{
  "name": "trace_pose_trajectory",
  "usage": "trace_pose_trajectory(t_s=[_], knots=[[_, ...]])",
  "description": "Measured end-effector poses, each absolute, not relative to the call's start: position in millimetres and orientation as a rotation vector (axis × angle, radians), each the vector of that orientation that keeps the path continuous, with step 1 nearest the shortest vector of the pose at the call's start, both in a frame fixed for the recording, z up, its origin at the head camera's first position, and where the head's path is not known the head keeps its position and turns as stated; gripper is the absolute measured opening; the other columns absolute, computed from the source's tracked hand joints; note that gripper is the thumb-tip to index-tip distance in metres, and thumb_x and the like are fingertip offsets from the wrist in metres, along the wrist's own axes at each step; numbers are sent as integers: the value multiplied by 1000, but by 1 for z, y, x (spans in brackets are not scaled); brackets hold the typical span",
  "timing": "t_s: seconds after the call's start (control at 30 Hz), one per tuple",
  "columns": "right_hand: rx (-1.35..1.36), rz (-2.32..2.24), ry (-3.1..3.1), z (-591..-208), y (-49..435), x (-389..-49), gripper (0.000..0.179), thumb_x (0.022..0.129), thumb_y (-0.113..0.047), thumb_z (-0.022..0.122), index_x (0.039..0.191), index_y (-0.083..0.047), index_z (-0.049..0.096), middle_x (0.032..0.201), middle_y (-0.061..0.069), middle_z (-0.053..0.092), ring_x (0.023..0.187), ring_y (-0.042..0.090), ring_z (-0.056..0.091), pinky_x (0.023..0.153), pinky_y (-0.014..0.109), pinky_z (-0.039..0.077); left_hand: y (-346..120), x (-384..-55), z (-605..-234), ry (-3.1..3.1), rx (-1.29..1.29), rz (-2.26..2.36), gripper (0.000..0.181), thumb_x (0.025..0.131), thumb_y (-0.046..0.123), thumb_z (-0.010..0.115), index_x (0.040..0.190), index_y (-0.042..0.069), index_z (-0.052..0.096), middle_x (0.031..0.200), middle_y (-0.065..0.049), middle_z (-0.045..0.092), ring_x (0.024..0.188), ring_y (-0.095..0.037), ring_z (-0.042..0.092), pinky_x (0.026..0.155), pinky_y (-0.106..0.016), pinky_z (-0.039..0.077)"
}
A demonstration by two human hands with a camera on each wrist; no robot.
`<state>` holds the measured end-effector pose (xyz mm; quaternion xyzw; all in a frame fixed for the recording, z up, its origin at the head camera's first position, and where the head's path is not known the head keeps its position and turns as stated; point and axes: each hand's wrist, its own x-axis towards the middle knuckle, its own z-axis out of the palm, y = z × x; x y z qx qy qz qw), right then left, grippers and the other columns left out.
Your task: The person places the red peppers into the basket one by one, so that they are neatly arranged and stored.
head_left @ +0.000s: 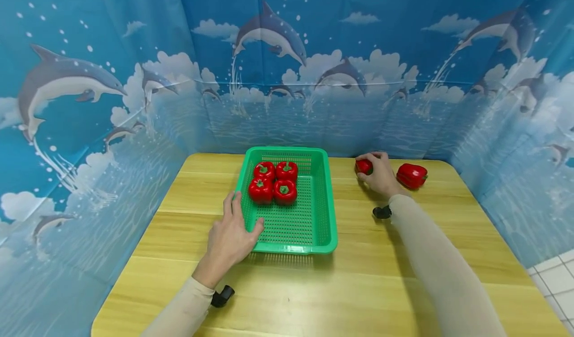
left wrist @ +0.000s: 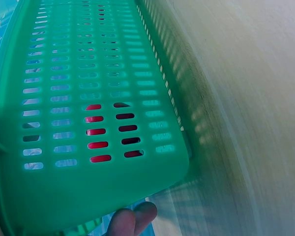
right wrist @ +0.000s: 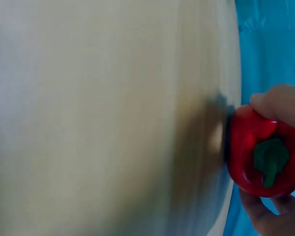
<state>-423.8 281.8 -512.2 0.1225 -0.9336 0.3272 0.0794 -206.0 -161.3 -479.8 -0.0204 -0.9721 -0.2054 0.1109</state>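
Note:
A green plastic basket [head_left: 333, 212] stands on the table with several red bell peppers [head_left: 284, 192] grouped in its far left part. My left hand [head_left: 230, 235] holds the basket at its near left corner, fingers along the outside of the left wall and thumb over the rim. In the left wrist view two fingertips [left wrist: 124, 222] show past the slotted wall. At the table's far edge, right of the basket, my right hand [head_left: 381, 176] grips a red bell pepper [right wrist: 243, 152], its green stem facing the right wrist camera. Another red bell pepper [head_left: 411, 176] lies on its side just right of that hand.
The wooden table [head_left: 358, 287] ends at the back against a blue dolphin-print curtain [head_left: 278, 117], which also hangs along both sides. White tiles [head_left: 556, 282] show at the far right.

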Motion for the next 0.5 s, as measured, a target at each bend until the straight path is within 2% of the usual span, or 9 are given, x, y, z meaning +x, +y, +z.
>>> trace_pose_trajectory(t_s=[0.27,0.5], knots=[[260,956,-2791,-516,285,-410,79,94,-25,83,161,-13,45,151,33,43,132,53,50,106,71,50,-161,-206,-479,-2861,-65,-615,99,100,60,60,170,3,19,175,-15,23,39,-20,42,35,-29,34],[260,948,-2818,-516,287,-400,78,94,-28,83,162,-16,46,153,30,49,136,52,47,105,70,51,-161,-204,-478,-2874,-60,-628,99,100,59,61,170,4,17,176,-14,19,39,-22,43,35,-30,35]])
